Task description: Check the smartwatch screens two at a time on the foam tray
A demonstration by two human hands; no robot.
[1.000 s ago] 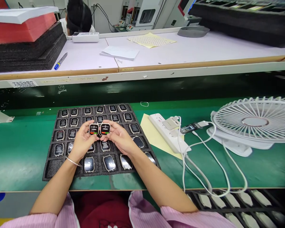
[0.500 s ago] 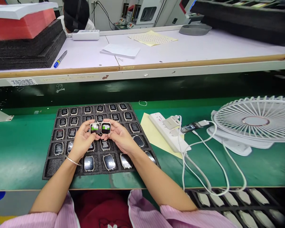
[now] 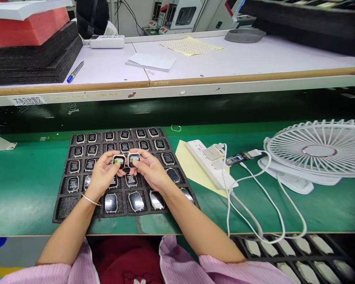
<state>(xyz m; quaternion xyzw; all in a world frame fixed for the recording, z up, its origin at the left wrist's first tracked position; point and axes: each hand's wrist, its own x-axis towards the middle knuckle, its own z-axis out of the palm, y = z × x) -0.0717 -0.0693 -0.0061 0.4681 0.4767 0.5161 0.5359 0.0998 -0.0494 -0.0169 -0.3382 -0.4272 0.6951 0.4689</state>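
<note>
Black foam tray (image 3: pixel 63 211) is lying beneath your hands: left hand (image 3: pixel 102 177) is pinching one watch body (image 3: pixel 118 161), right hand (image 3: pixel 150 170) pinching another (image 3: pixel 133 159), screens lit.

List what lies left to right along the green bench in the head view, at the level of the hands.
Foam tray of watch bodies → left hand with a lit watch body → right hand with another lit watch body → yellow sheet → white power strip → white desk fan.
</note>
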